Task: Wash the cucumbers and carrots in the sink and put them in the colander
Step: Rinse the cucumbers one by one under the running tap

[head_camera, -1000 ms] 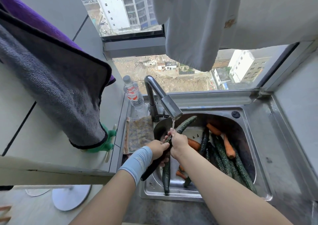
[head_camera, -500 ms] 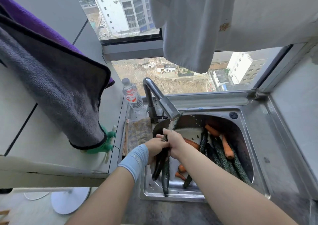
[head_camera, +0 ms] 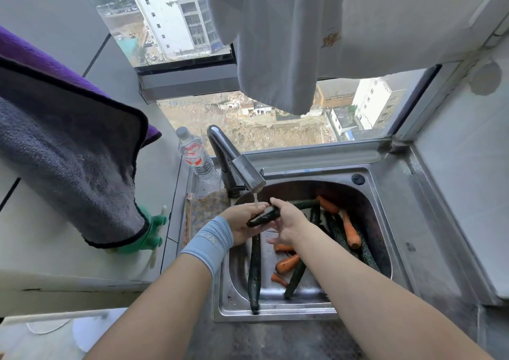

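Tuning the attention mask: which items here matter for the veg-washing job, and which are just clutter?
Job: held cucumber, left hand, right hand, faucet, sink, loose carrots, colander.

Lying about: water bottle, grey towel, white cloth, green glove.

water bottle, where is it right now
The water bottle stands upright at centre-left of the head view, just left of the faucet, behind the patterned cloth.
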`<state>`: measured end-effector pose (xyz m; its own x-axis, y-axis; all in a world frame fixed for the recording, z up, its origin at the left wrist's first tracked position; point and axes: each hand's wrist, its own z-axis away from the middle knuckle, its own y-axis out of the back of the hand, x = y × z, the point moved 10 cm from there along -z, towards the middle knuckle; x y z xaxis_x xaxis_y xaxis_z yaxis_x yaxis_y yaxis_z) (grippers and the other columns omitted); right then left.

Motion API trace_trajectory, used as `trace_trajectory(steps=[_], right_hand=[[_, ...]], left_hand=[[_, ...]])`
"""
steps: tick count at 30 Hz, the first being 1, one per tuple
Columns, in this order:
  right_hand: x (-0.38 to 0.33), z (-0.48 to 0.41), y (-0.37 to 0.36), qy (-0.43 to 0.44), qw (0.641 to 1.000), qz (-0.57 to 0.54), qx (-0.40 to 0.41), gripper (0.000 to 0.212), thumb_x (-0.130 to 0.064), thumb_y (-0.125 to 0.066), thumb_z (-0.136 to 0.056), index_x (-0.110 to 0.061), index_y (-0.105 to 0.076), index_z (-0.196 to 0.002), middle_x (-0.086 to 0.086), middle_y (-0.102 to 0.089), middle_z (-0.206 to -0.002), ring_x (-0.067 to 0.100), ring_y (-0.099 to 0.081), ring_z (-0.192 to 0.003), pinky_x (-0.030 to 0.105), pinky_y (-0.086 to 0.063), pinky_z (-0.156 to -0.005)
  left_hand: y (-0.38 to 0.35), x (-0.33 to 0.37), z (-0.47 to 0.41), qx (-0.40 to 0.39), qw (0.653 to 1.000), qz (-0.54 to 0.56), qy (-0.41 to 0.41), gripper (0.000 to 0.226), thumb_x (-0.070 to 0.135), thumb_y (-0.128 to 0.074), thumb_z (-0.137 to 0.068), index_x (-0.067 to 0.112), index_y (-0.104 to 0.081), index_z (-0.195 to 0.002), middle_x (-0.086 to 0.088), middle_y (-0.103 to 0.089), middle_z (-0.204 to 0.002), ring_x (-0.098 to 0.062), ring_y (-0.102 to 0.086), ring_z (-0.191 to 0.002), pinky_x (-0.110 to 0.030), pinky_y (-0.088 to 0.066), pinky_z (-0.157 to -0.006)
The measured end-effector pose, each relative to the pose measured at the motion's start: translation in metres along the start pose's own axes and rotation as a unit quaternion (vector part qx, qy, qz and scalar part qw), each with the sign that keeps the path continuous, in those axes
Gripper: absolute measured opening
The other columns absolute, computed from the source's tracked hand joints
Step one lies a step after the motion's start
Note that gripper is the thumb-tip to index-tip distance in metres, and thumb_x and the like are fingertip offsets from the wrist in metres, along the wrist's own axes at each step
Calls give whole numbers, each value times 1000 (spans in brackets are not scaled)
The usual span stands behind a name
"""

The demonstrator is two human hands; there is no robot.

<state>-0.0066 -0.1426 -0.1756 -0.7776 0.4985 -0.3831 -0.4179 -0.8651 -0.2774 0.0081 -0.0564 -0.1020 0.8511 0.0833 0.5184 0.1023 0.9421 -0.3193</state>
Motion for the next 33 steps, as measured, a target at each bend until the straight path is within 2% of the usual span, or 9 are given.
trace_trajectory(steps=[2,4,6,8,13,20,24,27,33], right_hand=[[-2,6,-10,-1,1000,-15,-11,34,-45,-64,-91,-20,-67,-114,3,-70,-113,22,-63,-109,61,-32,-104],[-2,12,-12,-9,1000,4,5,27,-41,-59,-96,-18,-66,-109,7,-70,-104,25,-69,-94,50,-41,-103],[5,15,-18,-15,1000,18,4,18,-31,-56,-100,-16,-63,-93,9,-67,-81,24,-68,-59,34,-57,-71],[15,14,-24,-16,999,28,7,12,-24,-61,-97,-15,-64,-91,9,-65,-73,25,-64,-52,31,-54,-54],[33,13,-32,-27,998,65,-2,16,-26,-68,-93,-15,-62,-83,2,-60,-74,17,-53,-62,28,-40,-55],[11,-6,-43,38,997,-70,-1,3,-7,-56,-99,-9,-56,-97,6,-58,-81,15,-61,-65,35,-53,-56],[3,-6,-40,76,988,-123,46,27,-25,-51,-104,-4,-50,-87,7,-47,-72,19,-49,-57,36,-47,-55],[13,-4,-39,79,987,-113,83,30,-31,-49,-103,-6,-48,-85,8,-48,-69,20,-48,-52,33,-44,-53],[44,-12,-37,38,997,-48,53,22,-13,-63,-96,-6,-55,-77,7,-52,-71,20,-50,-56,37,-50,-63]], left_hand=[[-1,7,-2,6,1000,-9,-22,20,3,-42,-102,3,-61,-105,-19,-61,-105,-31,-62,-96,-34,-58,-76],[-1,4,-1,-8,999,-52,-3,21,1,-45,-100,3,-61,-113,-20,-64,-104,-29,-65,-89,-38,-59,-76],[4,-2,-1,-6,992,-124,33,27,-4,-44,-99,2,-55,-123,-23,-62,-106,-31,-67,-84,-44,-61,-73],[11,-8,2,27,977,-204,61,22,-6,-37,-98,-2,-52,-113,-25,-59,-96,-31,-64,-74,-39,-58,-60],[23,-23,19,109,920,-362,100,35,24,-34,-104,12,-40,-72,-5,-40,-60,-13,-35,-48,-14,-29,-38],[74,-33,40,46,930,-350,101,27,46,-47,-98,18,-49,-99,2,-50,-67,-9,-35,-45,-15,-26,-39],[76,-41,46,33,939,-324,107,24,36,-50,-99,13,-58,-101,-2,-60,-70,-16,-56,-56,-30,-53,-56],[67,-25,34,73,905,-419,32,15,18,-47,-99,14,-59,-107,-5,-59,-72,-17,-59,-57,-32,-53,-57],[69,-25,29,101,851,-515,12,44,52,-44,-96,11,-57,-90,-6,-47,-53,-20,-42,-40,-22,-37,-40]])
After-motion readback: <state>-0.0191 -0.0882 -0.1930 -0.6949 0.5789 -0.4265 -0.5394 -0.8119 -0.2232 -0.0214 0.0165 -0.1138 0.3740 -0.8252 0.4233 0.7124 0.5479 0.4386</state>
